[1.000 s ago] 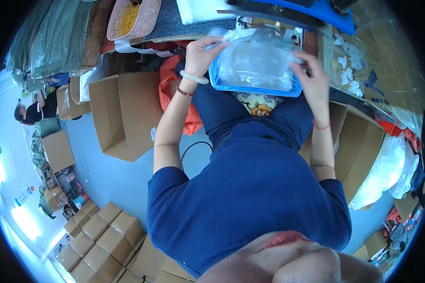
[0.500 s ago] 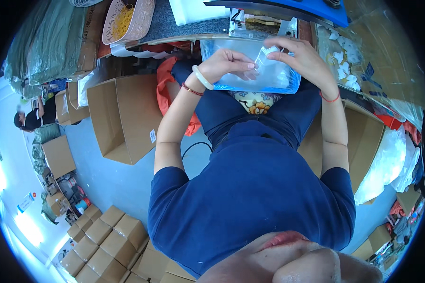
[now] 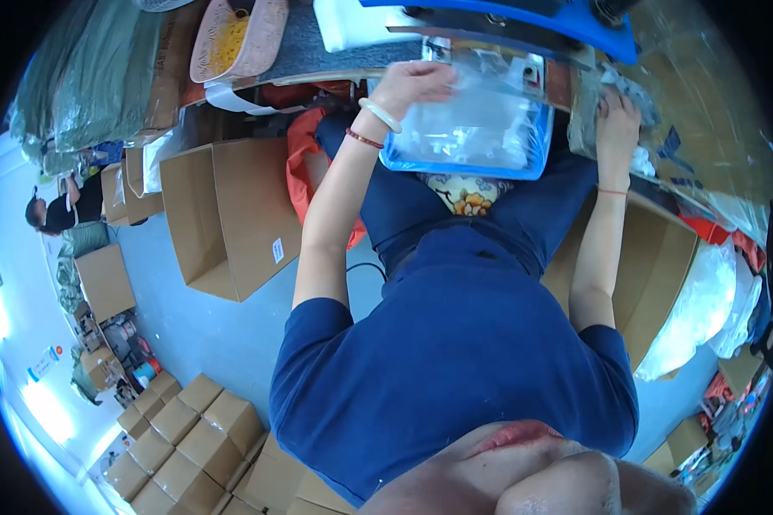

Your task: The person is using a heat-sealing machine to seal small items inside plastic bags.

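My left hand [image 3: 416,84], with a pale bangle and a dark red beaded bracelet at its wrist, hovers over the far left part of a blue-rimmed tray [image 3: 464,172]. Its fingers are smeared by motion, so any small thing in them cannot be made out. Clear plastic pieces [image 3: 464,129] fill the tray, which rests by my lap below the machine. Far to the right, my right hand [image 3: 617,120] reaches down into a clear-sided container [image 3: 582,116] of small white pieces [image 3: 640,94]. Its fingers are spread and bent, the tips partly hidden among the pieces.
A blue-edged machine [image 3: 507,21] overhangs the table behind the tray. At the back left stands a pale basket [image 3: 270,39] holding yellow rubber bands [image 3: 229,41]. An open cardboard box [image 3: 228,223] sits on the floor at left; another box [image 3: 644,257] is under my right arm.
My hands have parted. The right went right, from above the tray into the white pieces; the left rose slightly away. The small white strip between them no longer shows. The machine's blue edge looks lower.
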The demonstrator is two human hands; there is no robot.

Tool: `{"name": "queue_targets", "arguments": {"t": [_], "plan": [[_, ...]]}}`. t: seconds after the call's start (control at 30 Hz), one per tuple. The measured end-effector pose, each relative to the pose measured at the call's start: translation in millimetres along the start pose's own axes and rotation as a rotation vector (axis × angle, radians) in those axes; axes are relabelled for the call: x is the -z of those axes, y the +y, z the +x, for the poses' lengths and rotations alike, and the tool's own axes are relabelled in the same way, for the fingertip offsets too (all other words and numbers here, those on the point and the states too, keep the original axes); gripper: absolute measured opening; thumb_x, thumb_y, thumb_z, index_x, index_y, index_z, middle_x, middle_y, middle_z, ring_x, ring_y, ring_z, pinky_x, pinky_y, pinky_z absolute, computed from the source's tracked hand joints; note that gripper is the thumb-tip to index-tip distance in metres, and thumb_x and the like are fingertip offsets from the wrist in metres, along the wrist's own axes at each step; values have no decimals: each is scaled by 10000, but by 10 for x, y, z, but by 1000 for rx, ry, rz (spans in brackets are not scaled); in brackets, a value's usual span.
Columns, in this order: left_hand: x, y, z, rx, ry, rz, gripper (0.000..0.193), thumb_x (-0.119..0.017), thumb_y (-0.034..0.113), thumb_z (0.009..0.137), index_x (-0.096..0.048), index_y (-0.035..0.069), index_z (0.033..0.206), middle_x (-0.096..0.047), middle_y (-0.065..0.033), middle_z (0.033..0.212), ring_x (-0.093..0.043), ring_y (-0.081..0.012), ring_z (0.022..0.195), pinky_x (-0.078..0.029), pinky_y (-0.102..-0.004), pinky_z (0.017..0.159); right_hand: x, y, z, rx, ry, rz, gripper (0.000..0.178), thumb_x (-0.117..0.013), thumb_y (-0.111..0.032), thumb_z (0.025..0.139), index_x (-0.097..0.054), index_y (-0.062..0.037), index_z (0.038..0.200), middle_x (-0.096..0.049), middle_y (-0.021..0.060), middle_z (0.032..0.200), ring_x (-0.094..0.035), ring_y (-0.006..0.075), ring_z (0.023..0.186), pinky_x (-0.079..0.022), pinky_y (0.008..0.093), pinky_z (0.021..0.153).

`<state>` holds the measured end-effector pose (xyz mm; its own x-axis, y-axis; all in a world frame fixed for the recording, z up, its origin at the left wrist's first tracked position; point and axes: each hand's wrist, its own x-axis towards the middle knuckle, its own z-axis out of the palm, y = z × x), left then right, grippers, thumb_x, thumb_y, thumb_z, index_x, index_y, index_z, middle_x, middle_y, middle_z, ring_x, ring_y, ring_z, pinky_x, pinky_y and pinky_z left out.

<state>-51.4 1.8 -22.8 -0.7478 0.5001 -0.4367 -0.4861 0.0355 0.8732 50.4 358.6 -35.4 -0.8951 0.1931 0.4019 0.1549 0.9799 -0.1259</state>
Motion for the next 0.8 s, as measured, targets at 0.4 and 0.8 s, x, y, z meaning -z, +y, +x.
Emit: {"name": "queue_targets", "arguments": {"t": [0.4, 0.8], "plan": [[1035, -145, 676, -807, 556, 1494, 579, -581, 312, 906, -484, -59, 1339, -492, -233, 1368, -400, -425, 1303, -202, -551, 1156, 158, -82, -50, -200, 92, 230, 236, -616, -192, 937, -681, -42, 1107, -673, 164, 1071, -633, 334, 1010, -489, 402, 873], [748, -332, -222, -1057, 675, 1338, 208, -654, 48, 859, -716, 53, 1058, -722, -89, 1030, -670, -285, 1023, -511, -339, 905, 608, -587, -113, -240, 175, 621, 243, -681, -156, 910, -690, -65, 1135, -701, 81, 1059, -637, 159, 877, -486, 269, 812]]}}
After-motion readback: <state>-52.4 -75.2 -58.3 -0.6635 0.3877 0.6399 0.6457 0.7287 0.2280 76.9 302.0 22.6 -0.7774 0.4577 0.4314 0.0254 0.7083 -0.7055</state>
